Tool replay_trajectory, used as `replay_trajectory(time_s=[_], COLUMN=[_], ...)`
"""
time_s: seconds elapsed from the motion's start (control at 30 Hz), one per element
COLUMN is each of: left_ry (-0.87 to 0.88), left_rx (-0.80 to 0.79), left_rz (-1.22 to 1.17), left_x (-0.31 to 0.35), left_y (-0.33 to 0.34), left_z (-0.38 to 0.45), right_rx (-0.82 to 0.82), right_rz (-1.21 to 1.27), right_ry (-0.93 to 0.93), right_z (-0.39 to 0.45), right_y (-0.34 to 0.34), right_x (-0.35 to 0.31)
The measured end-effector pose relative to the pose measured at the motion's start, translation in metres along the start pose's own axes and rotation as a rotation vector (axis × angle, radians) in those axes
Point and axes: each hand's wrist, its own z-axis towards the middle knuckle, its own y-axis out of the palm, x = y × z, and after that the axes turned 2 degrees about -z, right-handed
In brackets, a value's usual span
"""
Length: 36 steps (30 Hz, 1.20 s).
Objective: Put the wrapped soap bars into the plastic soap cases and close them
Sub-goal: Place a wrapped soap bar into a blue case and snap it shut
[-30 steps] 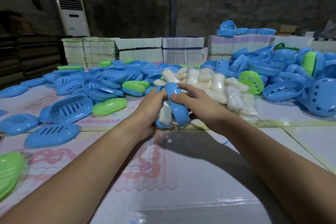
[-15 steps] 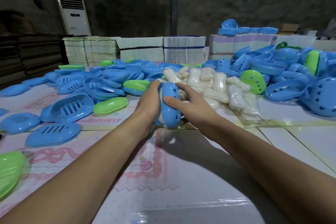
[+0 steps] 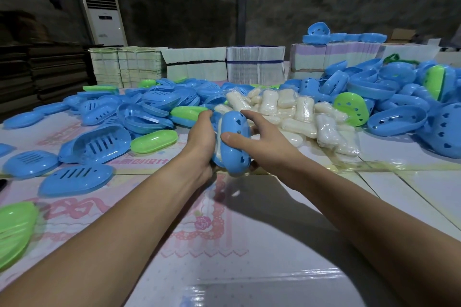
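Note:
A blue plastic soap case (image 3: 235, 137) stands on edge between my hands, just above the table. A strip of white wrapped soap (image 3: 219, 137) shows in the gap between its two halves. My left hand (image 3: 202, 139) cups the left half. My right hand (image 3: 262, 139) presses the right half, thumb across its face. Behind them lies a heap of wrapped soap bars (image 3: 299, 112) in clear film.
Blue lids with slots (image 3: 74, 177) and trays (image 3: 97, 144) spread over the left of the table. A closed green case (image 3: 153, 141) lies near my left hand. Blue and green trays (image 3: 396, 119) pile up at the right. Stacked paper bundles (image 3: 254, 63) line the back edge.
The two halves of the blue case have come together around the soap, from wide apart to nearly shut. My hands have shifted slightly up and left with it.

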Motion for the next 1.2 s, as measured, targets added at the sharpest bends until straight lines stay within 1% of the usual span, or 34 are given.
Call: replay_trajectory(time_s=[0.23, 0.47, 0.6, 0.93, 1.03, 1.1, 1.2], left_ry=[0.010, 0.017, 0.018, 0.064, 0.069, 0.121, 0.339], left_rx=[0.013, -0.110, -0.134, -0.174, -0.194, -0.198, -0.204], left_rz=[-0.029, -0.013, -0.022, -0.004, 0.011, 0.033, 0.038], left_x=[-0.003, -0.005, -0.006, -0.009, -0.009, -0.009, -0.010], left_y=[0.004, 0.008, 0.009, 0.009, 0.008, 0.008, 0.011], left_z=[-0.004, -0.007, -0.006, 0.000, 0.000, -0.002, -0.003], right_rx=[0.062, 0.096, 0.116, 0.105, 0.094, 0.080, 0.073], right_rz=[0.036, 0.066, 0.047, 0.036, 0.074, 0.101, 0.103], right_ry=[-0.012, -0.026, -0.050, -0.054, -0.049, -0.043, -0.044], right_z=[0.002, 0.004, 0.003, 0.002, 0.003, 0.003, 0.003], right_y=[0.002, -0.001, -0.003, -0.009, -0.010, -0.011, -0.012], right_x=[-0.001, -0.001, -0.002, -0.004, -0.005, -0.006, -0.007])
